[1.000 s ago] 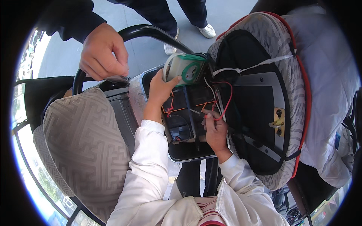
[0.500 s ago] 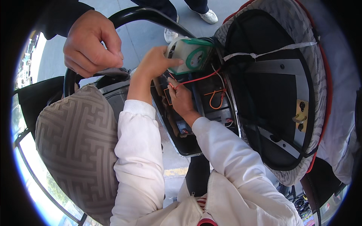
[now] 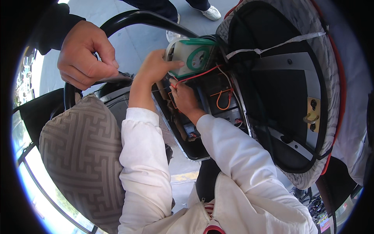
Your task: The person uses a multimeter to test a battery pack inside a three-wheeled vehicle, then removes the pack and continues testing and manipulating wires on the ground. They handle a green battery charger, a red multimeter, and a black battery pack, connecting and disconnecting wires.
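Note:
A boxy white-and-green device (image 3: 191,69) with a round, dial-like front sits tilted at the far end of an open compartment. My left hand (image 3: 154,66) grips its left side, thumb laid across the front. Just below it, my right hand (image 3: 185,95) reaches into the compartment, fingers closed at the end of a red wire (image 3: 200,74). What the fingertips press against is hidden. Inside the compartment lie dark batteries (image 3: 228,102) with an orange wire loop (image 3: 223,107) on top. Its metal-edged rim (image 3: 167,130) surrounds them.
The raised seat (image 3: 272,97), black underneath with a metal latch, stands on the right. A patterned seat cushion (image 3: 82,152) is at the left. Another person's hand (image 3: 87,56) hangs at upper left beside a black curved bar (image 3: 144,17); someone's shoes (image 3: 210,13) are beyond.
The view has shifted slightly. My left hand keeps its hold on the device, and my right hand stays at the red wire with little visible movement.

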Action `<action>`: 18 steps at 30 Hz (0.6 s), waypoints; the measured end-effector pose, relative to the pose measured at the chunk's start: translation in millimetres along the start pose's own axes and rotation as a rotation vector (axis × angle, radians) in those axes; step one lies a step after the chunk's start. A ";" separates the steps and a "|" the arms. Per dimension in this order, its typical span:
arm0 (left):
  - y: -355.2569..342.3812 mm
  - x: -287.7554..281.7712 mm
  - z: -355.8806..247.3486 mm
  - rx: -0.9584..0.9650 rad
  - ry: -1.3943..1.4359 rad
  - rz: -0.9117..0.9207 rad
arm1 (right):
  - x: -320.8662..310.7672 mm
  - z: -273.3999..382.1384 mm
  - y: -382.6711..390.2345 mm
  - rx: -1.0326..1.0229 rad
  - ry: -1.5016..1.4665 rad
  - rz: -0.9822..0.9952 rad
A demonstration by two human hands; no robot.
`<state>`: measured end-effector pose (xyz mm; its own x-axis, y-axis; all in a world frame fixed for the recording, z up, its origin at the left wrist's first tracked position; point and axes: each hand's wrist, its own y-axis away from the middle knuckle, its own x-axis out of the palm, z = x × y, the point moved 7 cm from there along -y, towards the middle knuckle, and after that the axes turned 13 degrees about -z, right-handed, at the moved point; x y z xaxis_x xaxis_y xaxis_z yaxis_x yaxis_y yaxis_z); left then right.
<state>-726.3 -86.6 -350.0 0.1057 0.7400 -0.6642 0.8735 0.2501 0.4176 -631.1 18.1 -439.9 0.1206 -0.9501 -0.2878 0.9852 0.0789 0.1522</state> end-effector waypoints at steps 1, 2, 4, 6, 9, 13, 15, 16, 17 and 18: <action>-0.7 0.3 -0.4 0.016 -0.001 -0.010 | 0.6 -1.0 -0.1 -0.033 0.007 -0.021; -1.0 0.4 0.1 0.020 0.002 -0.011 | 1.6 -1.8 -0.2 -0.067 0.015 -0.043; -0.5 0.7 2.8 0.026 0.011 -0.012 | 4.2 -1.4 -1.3 -0.088 0.044 -0.053; 0.7 0.0 5.0 0.018 0.026 -0.016 | 9.0 -3.6 -0.8 -0.063 0.082 -0.034; 3.8 1.2 3.6 0.012 0.065 -0.009 | 12.5 -3.4 -0.9 -0.117 0.134 -0.033; -1.4 4.9 14.1 0.012 0.121 -0.003 | 22.1 0.9 -5.4 -0.173 0.218 -0.049; -4.2 5.2 19.1 0.002 0.113 -0.003 | 26.0 3.8 -8.1 -0.136 0.217 -0.042; -3.6 4.6 18.6 0.004 0.101 -0.007 | 26.9 5.2 -9.1 -0.121 0.228 -0.041; -3.1 4.1 18.0 0.005 0.088 -0.012 | 25.9 7.0 -10.0 -0.118 0.230 -0.051; -2.8 4.2 18.1 0.003 0.098 -0.003 | 26.0 7.5 -9.9 -0.114 0.231 -0.060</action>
<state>-719.7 -95.5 -365.2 0.0563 0.7966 -0.6019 0.8753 0.2507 0.4136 -638.7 -9.7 -441.7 0.0737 -0.8607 -0.5037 0.9972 0.0709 0.0246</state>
